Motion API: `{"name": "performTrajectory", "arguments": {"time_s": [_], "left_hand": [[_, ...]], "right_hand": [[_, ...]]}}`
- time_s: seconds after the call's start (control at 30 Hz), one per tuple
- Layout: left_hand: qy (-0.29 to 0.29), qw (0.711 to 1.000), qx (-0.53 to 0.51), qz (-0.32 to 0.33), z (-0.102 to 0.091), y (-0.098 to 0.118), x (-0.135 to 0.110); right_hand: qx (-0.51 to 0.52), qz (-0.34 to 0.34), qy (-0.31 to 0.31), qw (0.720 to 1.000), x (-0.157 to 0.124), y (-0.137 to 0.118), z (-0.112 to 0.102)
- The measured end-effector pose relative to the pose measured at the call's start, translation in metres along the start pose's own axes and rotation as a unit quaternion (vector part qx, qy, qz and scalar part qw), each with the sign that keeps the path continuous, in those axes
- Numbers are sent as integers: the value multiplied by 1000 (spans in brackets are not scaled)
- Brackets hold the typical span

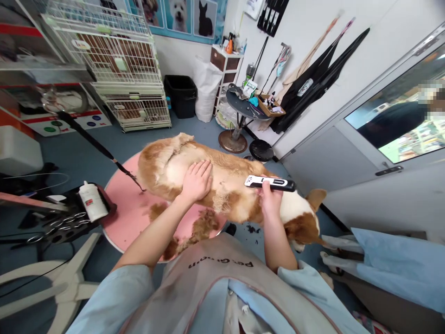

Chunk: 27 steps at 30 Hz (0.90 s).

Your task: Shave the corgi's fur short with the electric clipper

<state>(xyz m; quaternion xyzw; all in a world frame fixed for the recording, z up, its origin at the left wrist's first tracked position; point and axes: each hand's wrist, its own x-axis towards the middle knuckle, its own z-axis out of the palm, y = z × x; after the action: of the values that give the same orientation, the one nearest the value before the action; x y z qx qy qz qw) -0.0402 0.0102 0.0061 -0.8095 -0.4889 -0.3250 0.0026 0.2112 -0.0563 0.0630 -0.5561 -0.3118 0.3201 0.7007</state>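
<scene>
A tan and white dog [229, 183] stands on a round pink table [130, 215], head hanging off the right edge. My left hand [196, 180] lies flat on the dog's flank with fingers stretched out. My right hand [270, 197] is wrapped round a black and white hair clipper [269, 183], held level over the dog's shoulder. Clumps of cut brown fur [203, 227] lie on the table beside the dog.
A black leash [93, 141] runs from the dog to the upper left. A tool tray with scissors and a white bottle [92, 200] sits left. Wire cages [121, 65], a black bin [181, 95], a small side table [243, 109] and a glass door [389, 120] surround the area.
</scene>
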Motion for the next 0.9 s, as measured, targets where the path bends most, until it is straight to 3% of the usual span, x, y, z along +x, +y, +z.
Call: {"name": "performTrajectory", "arguments": {"time_s": [0.37, 0.9], "left_hand": [[1, 1000, -12, -8, -6, -2, -5], [17, 999, -22, -46, -6, -5, -19]], "right_hand": [[85, 73, -65, 992, -5, 4, 40], [68, 79, -134, 986, -16, 16, 85]]}}
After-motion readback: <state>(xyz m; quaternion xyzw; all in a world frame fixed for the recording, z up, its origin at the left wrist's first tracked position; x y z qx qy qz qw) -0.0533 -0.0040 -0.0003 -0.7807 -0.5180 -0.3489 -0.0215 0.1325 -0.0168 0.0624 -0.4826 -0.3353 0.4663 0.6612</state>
